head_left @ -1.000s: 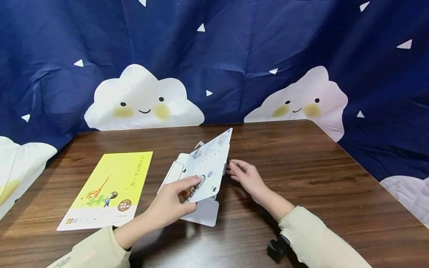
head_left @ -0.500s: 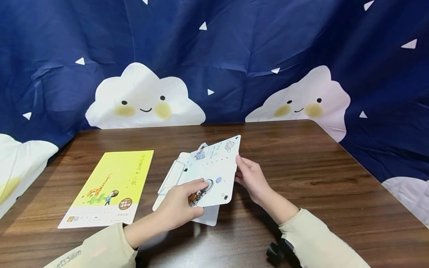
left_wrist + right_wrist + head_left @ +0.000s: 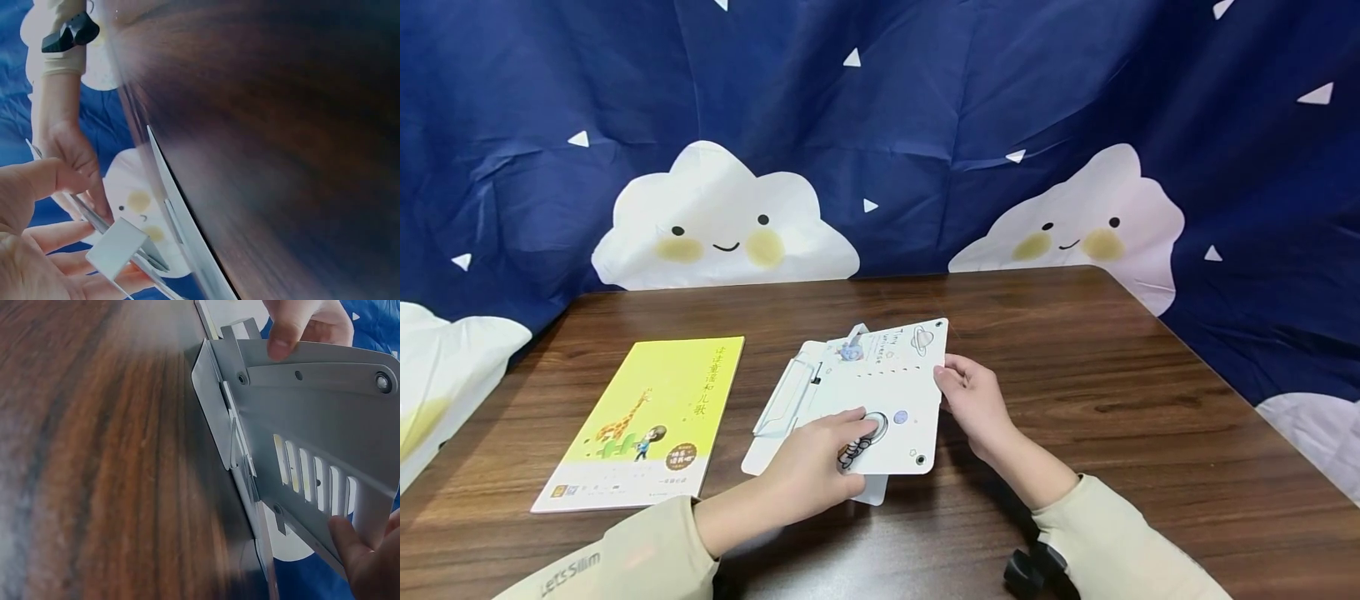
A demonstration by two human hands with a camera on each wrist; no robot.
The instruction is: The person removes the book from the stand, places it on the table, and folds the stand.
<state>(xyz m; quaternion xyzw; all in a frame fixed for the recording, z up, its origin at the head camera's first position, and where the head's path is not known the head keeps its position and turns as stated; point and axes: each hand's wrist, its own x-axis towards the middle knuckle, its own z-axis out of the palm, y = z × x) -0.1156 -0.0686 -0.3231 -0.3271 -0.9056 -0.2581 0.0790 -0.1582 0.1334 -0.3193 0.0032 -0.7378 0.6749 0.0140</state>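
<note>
A white metal book stand [image 3: 835, 383] with space drawings is at the middle of the table, its printed panel tilted up from a flat base [image 3: 211, 403]. My left hand [image 3: 812, 467] grips the panel's near edge, fingers on the printed face and thumb [image 3: 284, 340] on the back. At the panel's right edge, my right hand [image 3: 976, 404] pinches it, with the thumb in front and a finger behind by the slots [image 3: 315, 475]. A wire page holder [image 3: 786, 396] lies on the stand's left side. The left wrist view shows the panel edge-on between the left hand's thumb and fingers.
Left of the stand lies a yellow book [image 3: 677, 392] with a giraffe on its cover. The dark wooden table [image 3: 1075, 350] reaches back to a blue curtain [image 3: 910, 83] with cloud faces. A black wrist device [image 3: 1033, 567] hangs at the right sleeve.
The printed panel has tipped down to the right and faces up more. My right hand has come onto its right edge and lowered with it; my left hand has moved slightly right, keeping its grip.
</note>
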